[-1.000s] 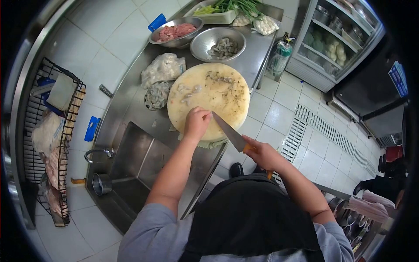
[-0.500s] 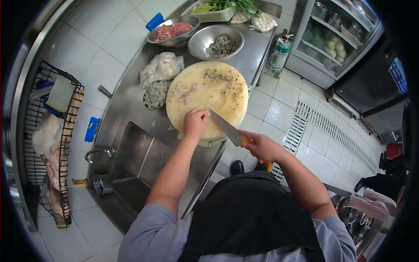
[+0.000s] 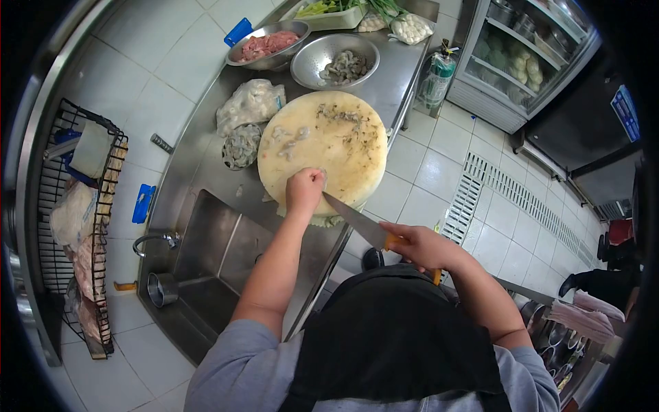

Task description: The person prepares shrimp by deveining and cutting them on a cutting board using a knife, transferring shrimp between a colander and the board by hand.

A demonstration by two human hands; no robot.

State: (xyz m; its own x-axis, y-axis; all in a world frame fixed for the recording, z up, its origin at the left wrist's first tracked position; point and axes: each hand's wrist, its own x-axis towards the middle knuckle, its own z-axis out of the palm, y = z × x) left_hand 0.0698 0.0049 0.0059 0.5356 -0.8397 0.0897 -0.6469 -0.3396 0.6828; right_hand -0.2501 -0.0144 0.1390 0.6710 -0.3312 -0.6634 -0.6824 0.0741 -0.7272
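Observation:
On the round cutting board [image 3: 329, 161], my left hand [image 3: 304, 192] is closed in a pinch at the near edge. A small greyish shrimp shows at its fingertips, mostly hidden. My right hand [image 3: 422, 246] grips the orange handle of a kitchen knife [image 3: 358, 224]. The blade slants up to the left, its tip close beside my left fingers over the board's near rim. A few peeled shrimp [image 3: 295, 144] lie on the left of the board, and dark scraps [image 3: 347, 122] are scattered across the far right part.
Beyond the board stand a colander of shrimp [image 3: 343, 67] and a bowl of raw meat [image 3: 266, 45]. To its left are a plastic bag [image 3: 250, 106] and a clump of shrimp [image 3: 241, 147]. A steel sink [image 3: 206, 240] lies nearer; another person's dark-clothed leg [image 3: 597, 280] is far right.
The knife has drawn back toward me and to the right, its tip now lower beside my left fingers. My left hand stays at the board's near edge; the view has shifted slightly.

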